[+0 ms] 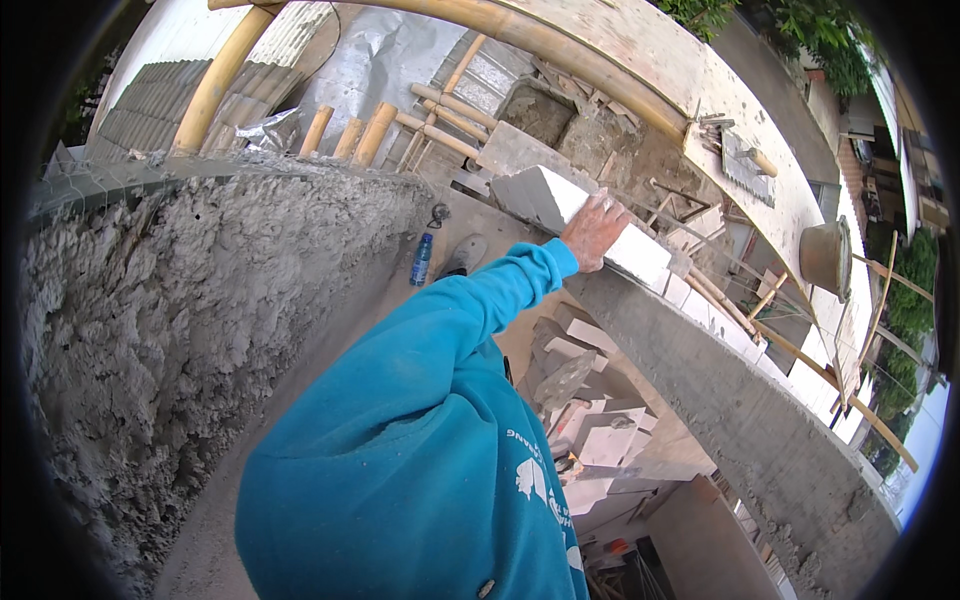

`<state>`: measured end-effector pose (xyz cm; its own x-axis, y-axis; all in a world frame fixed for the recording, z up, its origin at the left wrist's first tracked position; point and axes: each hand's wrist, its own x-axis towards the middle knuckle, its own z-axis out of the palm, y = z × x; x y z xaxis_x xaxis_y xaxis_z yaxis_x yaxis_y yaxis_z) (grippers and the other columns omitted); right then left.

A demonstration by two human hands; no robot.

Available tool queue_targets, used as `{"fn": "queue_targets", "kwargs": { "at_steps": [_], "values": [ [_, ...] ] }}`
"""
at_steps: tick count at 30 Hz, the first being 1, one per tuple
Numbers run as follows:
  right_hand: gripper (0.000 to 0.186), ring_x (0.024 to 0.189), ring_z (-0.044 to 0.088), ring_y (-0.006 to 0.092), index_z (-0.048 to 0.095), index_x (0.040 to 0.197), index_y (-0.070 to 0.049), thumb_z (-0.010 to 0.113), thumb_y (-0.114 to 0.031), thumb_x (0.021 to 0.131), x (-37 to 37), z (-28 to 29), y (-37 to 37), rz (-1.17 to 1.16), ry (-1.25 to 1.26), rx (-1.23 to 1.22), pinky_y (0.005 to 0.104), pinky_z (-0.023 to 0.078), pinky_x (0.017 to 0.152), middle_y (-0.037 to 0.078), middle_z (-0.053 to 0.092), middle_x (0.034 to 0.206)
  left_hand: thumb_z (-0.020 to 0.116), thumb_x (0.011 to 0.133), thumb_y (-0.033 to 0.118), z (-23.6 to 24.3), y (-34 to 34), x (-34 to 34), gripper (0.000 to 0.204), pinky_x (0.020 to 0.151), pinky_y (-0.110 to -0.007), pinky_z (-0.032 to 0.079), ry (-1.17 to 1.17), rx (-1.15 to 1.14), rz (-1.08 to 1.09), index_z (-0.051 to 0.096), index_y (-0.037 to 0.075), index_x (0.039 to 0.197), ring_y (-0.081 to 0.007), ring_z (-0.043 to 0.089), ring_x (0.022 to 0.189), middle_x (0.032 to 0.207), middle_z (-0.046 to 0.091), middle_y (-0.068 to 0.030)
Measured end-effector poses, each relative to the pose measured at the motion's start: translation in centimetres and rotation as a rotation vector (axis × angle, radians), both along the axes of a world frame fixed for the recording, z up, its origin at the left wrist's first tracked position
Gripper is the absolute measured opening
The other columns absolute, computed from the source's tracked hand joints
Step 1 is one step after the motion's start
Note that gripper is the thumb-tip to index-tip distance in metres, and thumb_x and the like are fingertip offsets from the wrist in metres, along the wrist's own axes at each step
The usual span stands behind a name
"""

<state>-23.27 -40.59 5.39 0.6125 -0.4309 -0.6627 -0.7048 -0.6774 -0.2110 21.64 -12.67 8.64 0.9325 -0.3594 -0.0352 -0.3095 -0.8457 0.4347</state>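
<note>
Rough grey wall point(200, 290) looming down the left side, open building site beyond it, bamboo poles point(225, 75) crossing the top of the view. And up comes the action: a bright blue sleeve point(450, 300) stretching from the lower left, and at its end the left hand point(597, 232), draped over a white block point(563, 193). Fingers bent and slightly apart over the far edge, palm down across the top: it has hold of the block, though how firmly you cannot tell. White surface shows on both sides of the hand; whether that is one block or two meeting underneath, no telling. Just below runs a grey concrete beam point(740, 380), slanting off to the lower right, with more white blocks point(690, 300) lined along its far side. Right hand? Out of view. Down on the floor, a blue bottle point(421, 260) stands just beside a grey shoe point(466, 254), and nearer the body lies a jumbled heap of pale blocks point(607, 435). Over on the right, a notched trowel point(745, 168) rests on a long pale board point(640, 45), a bucket point(826, 258) farther along.
</note>
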Motion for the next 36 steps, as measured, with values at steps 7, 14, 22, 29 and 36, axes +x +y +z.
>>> {"fn": "queue_targets", "kwargs": {
  "at_steps": [7,14,22,29,36],
  "values": [
    [0.05,0.102,0.059,0.0468,0.048,0.125,-0.003,0.069,-0.018,0.083,-0.3,0.2,0.1,-0.004,0.002,-0.005,0.0511,0.048,0.083,0.026,0.06,0.111,0.078,0.063,0.019,-0.9,-0.3,0.0,0.069,0.118,-0.047,0.023,-0.017,-0.012,0.019,0.052,0.004,0.125,-0.0354,0.051,0.123,0.122,0.054,-0.0151],
    [0.05,0.102,0.059,0.0469,0.048,0.125,-0.003,0.069,-0.019,0.083,-0.4,0.2,0.4,-0.013,0.002,-0.006,0.0513,0.048,0.083,0.026,0.06,0.111,0.076,0.058,0.011,-1.6,-0.5,0.0,0.073,0.119,-0.045,0.023,-0.074,-0.086,0.051,0.051,0.005,0.126,-0.0317,0.056,0.113,0.114,0.055,-0.0137],
    [0.05,0.102,0.059,0.0471,0.048,0.125,-0.003,0.069,-0.019,0.083,-0.2,0.2,0.4,-0.02,-0.004,-0.002,0.0514,0.048,0.083,0.026,0.06,0.111,0.075,0.056,0.008,-1.6,-0.2,0.1,0.071,0.118,-0.046,0.024,-0.091,-0.146,0.054,0.051,0.004,0.123,-0.0338,0.058,0.109,0.112,0.055,-0.015],
    [0.05,0.102,0.06,0.0472,0.048,0.125,-0.004,0.069,-0.02,0.083,-0.1,0.2,0.7,-0.014,-0.004,0.0,0.0516,0.048,0.083,0.026,0.061,0.111,0.075,0.057,0.008,-1.4,0.0,0.2,0.067,0.118,-0.045,0.024,-0.056,-0.132,0.038,0.052,0.005,0.12,-0.0334,0.058,0.109,0.112,0.055,-0.0145],
    [0.05,0.101,0.06,0.0473,0.048,0.125,-0.004,0.07,-0.02,0.083,0.1,-0.4,2.3,-0.022,-0.036,0.016,0.0517,0.048,0.083,0.026,0.061,0.11,0.076,0.061,0.011,-1.7,-0.1,0.5,0.074,0.118,-0.046,0.023,-0.016,-0.068,0.001,0.049,0.005,0.129,-0.0328,0.055,0.115,0.116,0.055,-0.0148]
  ]
}}
